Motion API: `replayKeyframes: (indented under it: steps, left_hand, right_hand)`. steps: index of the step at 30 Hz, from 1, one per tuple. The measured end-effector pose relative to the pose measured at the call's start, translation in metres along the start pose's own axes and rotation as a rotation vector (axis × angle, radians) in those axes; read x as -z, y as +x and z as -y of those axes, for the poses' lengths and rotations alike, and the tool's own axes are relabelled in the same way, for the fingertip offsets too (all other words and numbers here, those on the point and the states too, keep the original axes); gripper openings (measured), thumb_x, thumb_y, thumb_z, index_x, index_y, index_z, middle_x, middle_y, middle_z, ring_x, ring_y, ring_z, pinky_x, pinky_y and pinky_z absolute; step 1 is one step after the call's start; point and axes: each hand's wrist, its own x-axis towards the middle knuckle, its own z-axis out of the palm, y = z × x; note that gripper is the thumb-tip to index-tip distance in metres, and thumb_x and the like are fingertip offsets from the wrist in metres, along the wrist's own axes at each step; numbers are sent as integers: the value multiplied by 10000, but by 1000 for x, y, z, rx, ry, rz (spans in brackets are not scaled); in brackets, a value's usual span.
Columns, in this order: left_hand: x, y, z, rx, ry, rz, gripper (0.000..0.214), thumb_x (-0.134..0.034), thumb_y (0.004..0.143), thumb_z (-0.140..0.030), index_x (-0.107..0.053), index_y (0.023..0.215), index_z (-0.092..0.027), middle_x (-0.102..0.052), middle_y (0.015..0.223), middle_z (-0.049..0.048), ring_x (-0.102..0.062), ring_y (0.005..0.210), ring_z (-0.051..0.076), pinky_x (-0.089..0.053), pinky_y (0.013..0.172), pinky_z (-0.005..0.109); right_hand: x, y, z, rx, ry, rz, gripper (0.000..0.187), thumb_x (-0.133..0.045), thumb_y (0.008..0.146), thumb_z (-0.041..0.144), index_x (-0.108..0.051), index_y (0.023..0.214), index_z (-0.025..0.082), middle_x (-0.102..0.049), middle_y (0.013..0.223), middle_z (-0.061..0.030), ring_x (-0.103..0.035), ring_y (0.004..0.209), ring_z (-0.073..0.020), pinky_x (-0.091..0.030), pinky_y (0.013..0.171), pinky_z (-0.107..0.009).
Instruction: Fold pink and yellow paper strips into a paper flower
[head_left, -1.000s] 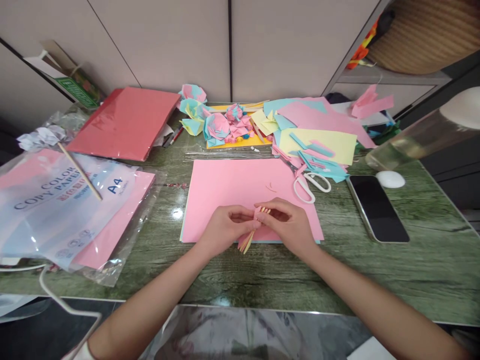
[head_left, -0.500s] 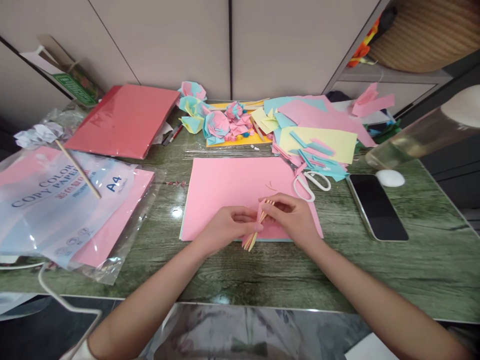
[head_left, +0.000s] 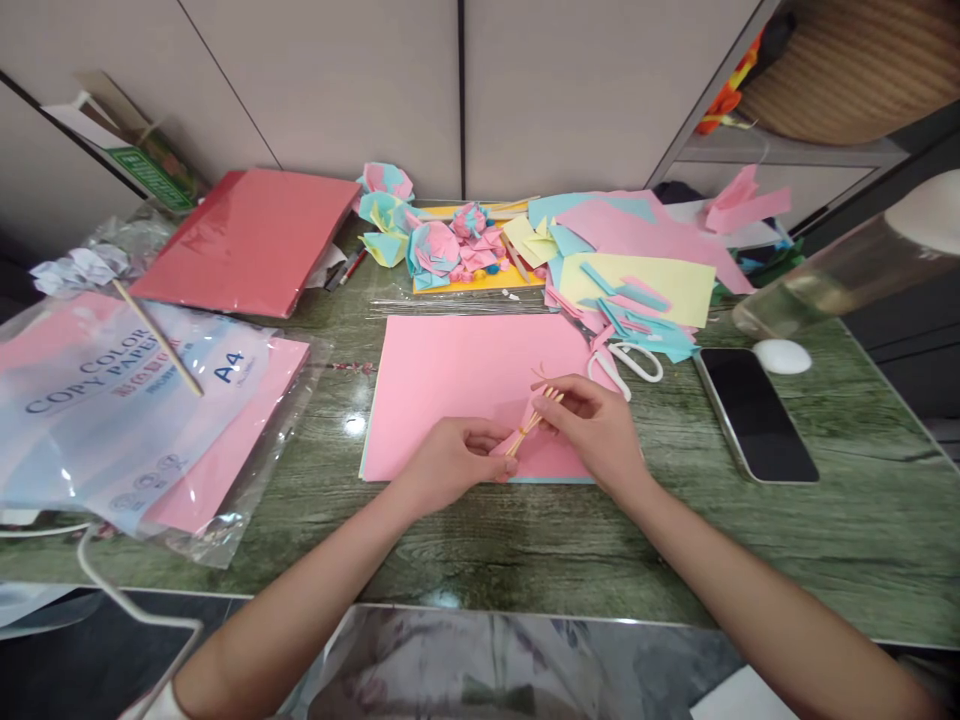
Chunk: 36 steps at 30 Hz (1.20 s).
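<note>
Currently, the left hand (head_left: 457, 458) is pinching the near end of a pleated paper bundle (head_left: 531, 425), and the right hand (head_left: 596, 425) is gripping its far end. The bundle is slanting over the near-right part of the pink paper (head_left: 450, 370). White-handled scissors (head_left: 651, 374) are lying beyond, and a phone (head_left: 759, 415) is resting right on the tabletop (head_left: 525, 560).

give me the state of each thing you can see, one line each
Folded paper bundle: pleated, held
Left hand: closed on bundle's near end
Right hand: closed on bundle's far end
Pink sheets: stacked flat
Phone: face up, screen dark
Scissors: lying down, handles apart
Green box: flaps open
Copy paper packet: lying flat
Paper flowers: folded, grouped at the back
</note>
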Motion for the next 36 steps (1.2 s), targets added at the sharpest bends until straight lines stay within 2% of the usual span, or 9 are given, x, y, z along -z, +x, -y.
replayKeyframes:
  steps: [3,7,9,12,18,22,28,33,36]
  left_hand:
    - [2,-1,-1,39,-96,45,271,-700,621,-176,-657,882,-117,-651,692,28,-597,631,116,-469,647,246]
    - [12,-3,-1,106,-285,205,241,-669,678,-215,-639,894,-112,-634,728,36,-630,679,133,-472,659,238]
    - [16,-3,0,99,-329,298,204,-631,720,-223,-636,891,-112,-624,733,37,-615,655,104,-448,618,191]
    - [15,-2,-1,62,-324,341,183,-574,758,-217,-629,888,-100,-624,800,64,-606,673,109,-431,606,190]
    - [-2,0,1,-84,-214,223,235,-536,791,-334,-602,846,-115,-586,696,33,-566,645,121,-426,629,238]
    - [-1,2,2,65,-429,293,226,-496,806,-330,-548,749,-118,-501,572,-1,-491,483,80,-292,445,185]
    - [2,4,3,193,-611,469,254,-424,816,-305,-504,661,-121,-441,525,-12,-474,470,89,-307,470,202]
    - [-5,2,0,-113,-308,188,249,-500,804,-365,-572,802,-127,-586,758,41,-546,701,133,-402,665,250]
    - [-6,1,-2,-184,-104,66,222,-572,761,-347,-595,790,-129,-580,713,18,-511,645,111,-383,629,236]
  right_hand:
    - [2,0,0,-16,58,57,195,-671,672,316,-620,816,195,-571,670,22,-525,575,-97,-439,529,-223]
    - [6,0,0,-110,257,338,338,-661,692,331,-561,1001,237,-565,739,28,-524,610,-96,-421,538,-223]
    - [7,1,0,-138,292,418,278,-667,690,323,-570,925,211,-563,684,33,-507,580,-88,-401,522,-217]
    - [7,0,0,-127,265,399,192,-669,693,319,-559,746,172,-553,609,32,-472,531,-75,-378,500,-209]
    - [-1,-6,2,-120,175,287,203,-664,691,321,-530,681,169,-533,581,44,-485,511,-76,-389,498,-209]
    - [-1,-7,3,-116,242,345,200,-657,704,315,-547,813,189,-541,658,46,-480,516,-68,-382,483,-201]
    - [3,-4,0,-119,239,329,189,-614,744,350,-572,720,168,-511,549,44,-458,476,-67,-361,470,-202]
    - [1,-3,3,-125,178,289,238,-645,695,378,-555,654,162,-513,531,45,-451,462,-69,-362,458,-206]
    - [-1,-4,5,-108,137,267,221,-652,684,363,-554,647,167,-514,529,48,-446,461,-70,-366,460,-211]
